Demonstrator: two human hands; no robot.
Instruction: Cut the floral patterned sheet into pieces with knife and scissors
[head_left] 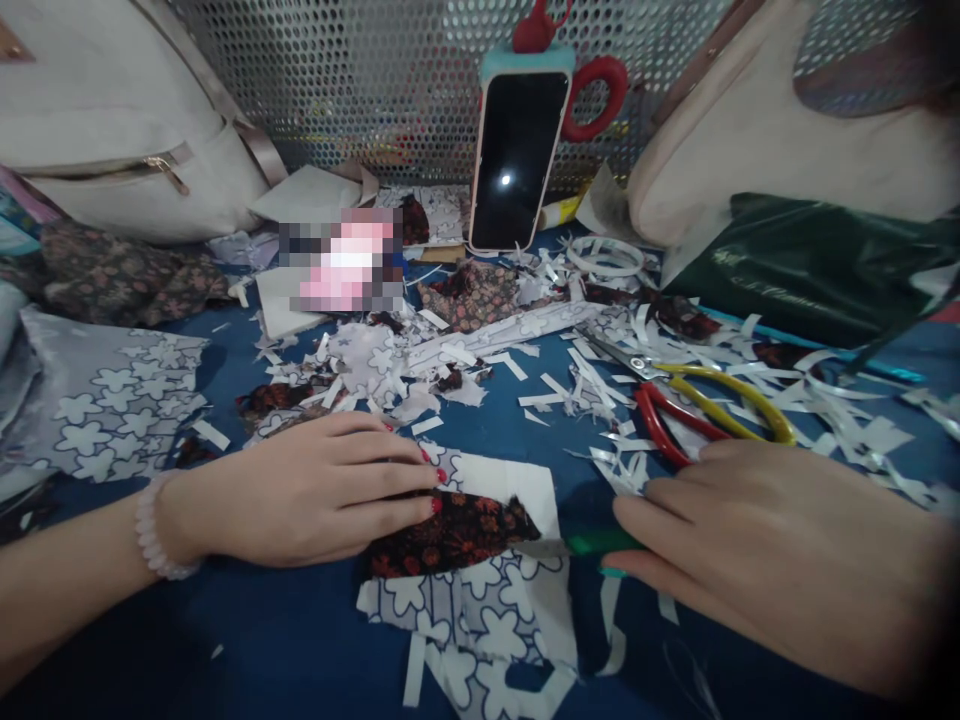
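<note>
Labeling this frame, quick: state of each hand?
Left hand: open, flat, pressing the dark floral cloth down.
Right hand: closed on a green-handled blade.

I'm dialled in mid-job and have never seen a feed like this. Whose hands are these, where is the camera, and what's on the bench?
There is one picture, from a camera worn on the person's head, looking forward and down. No machine: two bare hands. The left hand, with a bead bracelet, presses flat on a dark red-flowered fabric scrap lying on white flower-printed paper. The right hand grips a green-handled blade tool whose tip meets the scrap. The blue table cover is strewn with white paper snippets. Behind the right hand lie scissors with red and yellow handles. A black-screened phone leans against the perforated metal panel.
</note>
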